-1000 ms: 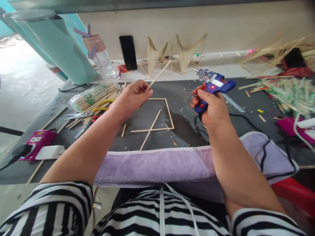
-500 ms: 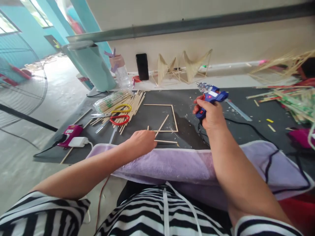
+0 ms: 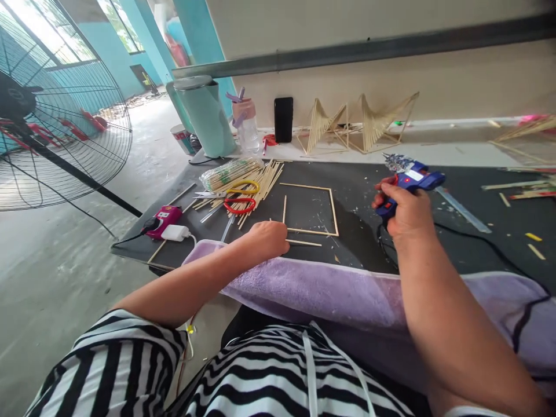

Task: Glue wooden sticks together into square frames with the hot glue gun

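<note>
My left hand [image 3: 270, 236] is closed at the near-left corner of a square of thin sticks, gripping a wooden stick [image 3: 284, 209] that points away from me. The joined sticks [image 3: 333, 209] form the far, right and near sides, lying flat on the dark table. Another loose stick [image 3: 306, 243] lies just nearer to me, its left end hidden by the hand. Held above the table, my right hand [image 3: 406, 208] is wrapped round a blue hot glue gun [image 3: 417, 178] with a glowing red light. The gun's silvery, crusted nozzle points away, up and left.
Scissors [image 3: 240, 205] lie on a pile of sticks [image 3: 271, 179], beside a bagged bundle [image 3: 230, 174]. A pink power adapter [image 3: 163, 221] sits at the left edge. Stick models [image 3: 324, 127] and a phone [image 3: 284, 120] stand at the back. A purple cloth [image 3: 317, 289] covers the front edge.
The stick in my left hand has swung from slanting right to pointing nearly straight away from me. My view has turned left. The glue gun stays in my right hand.
</note>
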### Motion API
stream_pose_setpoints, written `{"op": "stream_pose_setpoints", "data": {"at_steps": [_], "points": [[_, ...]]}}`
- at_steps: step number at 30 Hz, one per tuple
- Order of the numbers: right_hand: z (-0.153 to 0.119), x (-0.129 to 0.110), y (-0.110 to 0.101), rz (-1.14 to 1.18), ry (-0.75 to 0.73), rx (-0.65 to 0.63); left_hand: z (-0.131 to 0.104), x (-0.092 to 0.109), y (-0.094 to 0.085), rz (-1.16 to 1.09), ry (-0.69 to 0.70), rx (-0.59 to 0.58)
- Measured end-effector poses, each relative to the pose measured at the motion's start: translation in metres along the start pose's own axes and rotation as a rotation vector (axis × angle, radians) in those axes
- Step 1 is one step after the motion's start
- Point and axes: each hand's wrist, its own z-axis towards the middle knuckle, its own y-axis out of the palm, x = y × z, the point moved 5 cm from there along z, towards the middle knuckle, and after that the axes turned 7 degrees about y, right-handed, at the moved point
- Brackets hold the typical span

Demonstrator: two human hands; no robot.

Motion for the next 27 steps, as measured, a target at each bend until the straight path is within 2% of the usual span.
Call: {"op": "stream_pose_setpoints", "data": {"at_steps": [11,17,21,25,27], "points": [[-0.002,-0.001,0.003,-0.008,0.009,0.004,-0.006,-0.024,0.002,0.022,-0.15,0.008],[-0.002,-0.001,0.003,-0.02,0.0,0.001,-0.007,-0.04,0.006,0.058,-0.169,0.043],[-0.002,0.0,0.003,-0.024,0.006,-0.001,-0.019,-0.051,0.006,0.067,-0.176,0.083],[-0.001,0.002,0.002,-0.03,0.014,0.0,-0.036,-0.064,-0.007,0.051,-0.193,0.147],[-0.001,0.003,0.003,-0.035,0.013,-0.01,-0.041,-0.081,-0.02,0.052,-0.266,0.174]]}}
